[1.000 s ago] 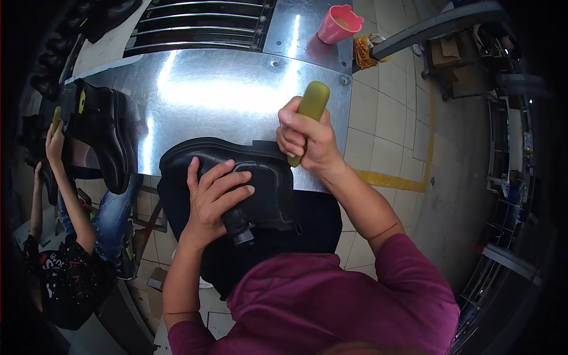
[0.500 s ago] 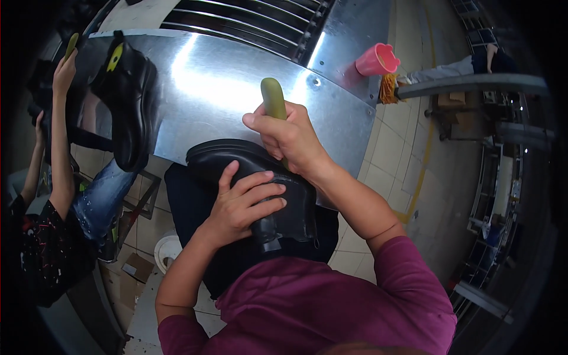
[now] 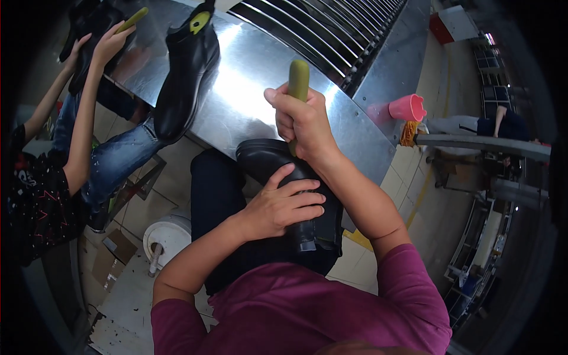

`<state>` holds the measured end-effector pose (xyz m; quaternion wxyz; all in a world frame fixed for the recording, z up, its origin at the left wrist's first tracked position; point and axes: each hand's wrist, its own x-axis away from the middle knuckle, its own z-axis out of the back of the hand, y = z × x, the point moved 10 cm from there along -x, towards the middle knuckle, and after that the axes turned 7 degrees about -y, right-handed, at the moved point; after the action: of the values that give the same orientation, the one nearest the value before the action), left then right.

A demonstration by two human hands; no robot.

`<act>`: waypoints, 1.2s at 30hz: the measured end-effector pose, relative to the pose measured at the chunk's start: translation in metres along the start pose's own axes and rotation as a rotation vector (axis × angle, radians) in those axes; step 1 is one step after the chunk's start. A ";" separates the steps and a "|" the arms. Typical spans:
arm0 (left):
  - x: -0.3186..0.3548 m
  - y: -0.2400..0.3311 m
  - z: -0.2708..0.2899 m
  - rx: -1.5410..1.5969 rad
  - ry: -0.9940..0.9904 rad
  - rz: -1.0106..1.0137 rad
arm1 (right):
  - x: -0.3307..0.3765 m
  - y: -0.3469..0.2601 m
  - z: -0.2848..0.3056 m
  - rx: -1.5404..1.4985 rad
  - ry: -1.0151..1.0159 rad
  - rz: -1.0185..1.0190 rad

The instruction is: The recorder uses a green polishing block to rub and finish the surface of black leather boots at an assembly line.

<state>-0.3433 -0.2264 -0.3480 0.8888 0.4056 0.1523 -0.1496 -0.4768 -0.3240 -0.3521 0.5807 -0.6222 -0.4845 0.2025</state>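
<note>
A black leather boot lies across my lap, its toe and thick sole at the table's near edge. My left hand grips the boot's ankle from above, fingers spread over the leather. In a fist, my right hand clasps an olive-green rod-like tool with a rounded top end. The tool's lower end shows under the fist, against the boot's upper close to the sole; its tip is hidden. A second black boot with a yellow-green insert stands on the metal table, left of my hands.
The shiny metal table adjoins a roller conveyor. A pink cup stands at the right edge. At left, a co-worker's hand holds a similar green tool over dark boots. A white round container sits low at left.
The view has swung left, so everything sits further right. My right fist and tool remain at the boot's sole side, my left hand on its ankle. The co-worker's tool has tipped toward level.
</note>
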 end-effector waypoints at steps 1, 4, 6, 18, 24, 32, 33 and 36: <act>0.001 -0.002 0.003 -0.003 0.011 0.011 | -0.007 0.004 -0.012 0.000 -0.031 -0.016; 0.004 0.000 0.001 0.046 -0.009 -0.012 | -0.021 0.013 -0.045 0.011 -0.116 -0.063; 0.006 0.000 0.002 0.047 0.016 -0.019 | -0.028 0.021 -0.066 0.018 -0.176 -0.106; 0.004 0.005 0.008 0.031 0.051 -0.066 | -0.019 -0.012 -0.035 -0.076 -0.198 0.049; 0.007 0.002 0.006 0.002 0.062 -0.049 | 0.026 -0.009 0.014 -0.063 -0.116 -0.009; 0.000 0.003 0.006 -0.035 0.012 -0.058 | -0.001 -0.006 -0.010 0.021 -0.090 0.049; -0.001 0.003 0.007 -0.020 0.001 -0.058 | -0.005 -0.003 -0.017 0.019 -0.103 0.047; -0.002 0.002 0.008 0.005 0.020 -0.059 | -0.020 0.005 -0.041 0.068 -0.169 -0.006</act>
<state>-0.3428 -0.2307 -0.3408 0.8814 0.4045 0.1729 -0.1720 -0.4501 -0.3618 -0.3527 0.5591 -0.5813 -0.5265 0.2691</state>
